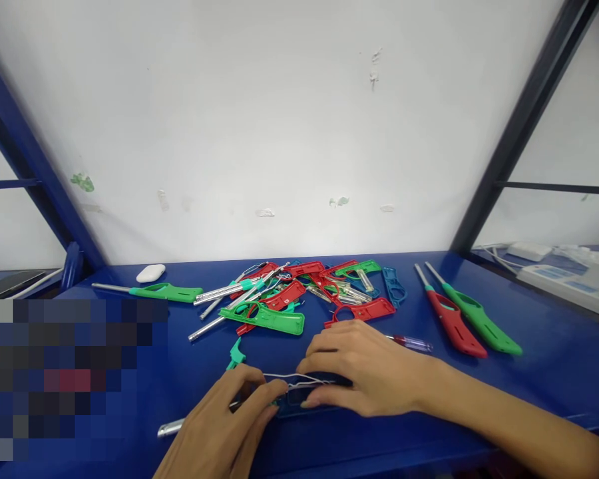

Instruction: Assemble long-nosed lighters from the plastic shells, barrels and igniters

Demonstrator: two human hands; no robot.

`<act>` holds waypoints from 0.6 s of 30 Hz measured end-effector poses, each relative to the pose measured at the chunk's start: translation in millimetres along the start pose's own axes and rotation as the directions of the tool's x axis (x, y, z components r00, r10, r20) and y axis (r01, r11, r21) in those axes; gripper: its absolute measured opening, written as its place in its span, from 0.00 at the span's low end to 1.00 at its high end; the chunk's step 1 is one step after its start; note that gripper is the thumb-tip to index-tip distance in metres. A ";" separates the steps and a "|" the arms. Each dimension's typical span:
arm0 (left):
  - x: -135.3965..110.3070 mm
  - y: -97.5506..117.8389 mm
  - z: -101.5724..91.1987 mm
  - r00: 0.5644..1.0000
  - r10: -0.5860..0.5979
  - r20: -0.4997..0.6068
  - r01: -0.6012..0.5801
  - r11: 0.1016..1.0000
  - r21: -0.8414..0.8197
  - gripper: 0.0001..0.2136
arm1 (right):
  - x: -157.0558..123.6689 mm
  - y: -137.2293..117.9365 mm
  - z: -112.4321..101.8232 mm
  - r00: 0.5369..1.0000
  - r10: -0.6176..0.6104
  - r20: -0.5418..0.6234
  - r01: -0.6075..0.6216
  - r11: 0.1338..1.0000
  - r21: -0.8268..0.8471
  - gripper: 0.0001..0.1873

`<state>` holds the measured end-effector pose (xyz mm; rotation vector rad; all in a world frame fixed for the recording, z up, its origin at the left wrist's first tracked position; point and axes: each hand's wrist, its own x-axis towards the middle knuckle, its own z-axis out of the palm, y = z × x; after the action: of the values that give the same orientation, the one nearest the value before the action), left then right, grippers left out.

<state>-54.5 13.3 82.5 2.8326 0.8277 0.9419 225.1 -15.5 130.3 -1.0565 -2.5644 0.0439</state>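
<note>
Near the desk's front edge lies a half-built long-nosed lighter. Its metal tube (170,428) sticks out to the left from under my left hand (224,419), whose closed fingers grip the lighter where tube and shell meet. A blue lighter shell half (304,407) lies beneath both hands. Thin white wires (289,376) run between the hands along the shell. My right hand (359,366) is bent over the shell's right part, its fingers closed around the shell and wires; the fingertips are partly hidden. Just beyond my left hand lies a teal lighter trigger (236,354).
Behind the hands is a pile of red, green and blue shell halves (264,318), metal tubes and clear fuel tanks (364,281). A screwdriver (413,343) lies beyond my right wrist. Whole lighters, red (456,322) and green (484,324), lie right; another green lighter (167,293) lies left.
</note>
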 end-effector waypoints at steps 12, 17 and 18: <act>9.1 13.0 -8.7 0.990 0.090 -0.111 -0.080 0.993 0.088 0.16 | 3.3 -1.6 4.0 0.993 -0.081 -0.084 0.077 0.996 -0.047 0.21; 7.0 11.7 -10.2 0.989 0.122 -0.083 -0.112 0.987 0.111 0.18 | 2.4 -0.9 -3.3 0.994 -0.017 -0.110 0.014 0.999 -0.029 0.26; 6.4 11.1 -11.2 0.988 0.137 -0.076 -0.127 0.984 0.126 0.19 | 2.2 -0.3 -6.7 0.993 0.008 -0.114 -0.010 1.000 -0.022 0.26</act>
<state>-51.3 5.6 97.3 3.0026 0.7364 1.0704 225.8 -14.9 137.3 -1.0477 -2.4628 -0.0416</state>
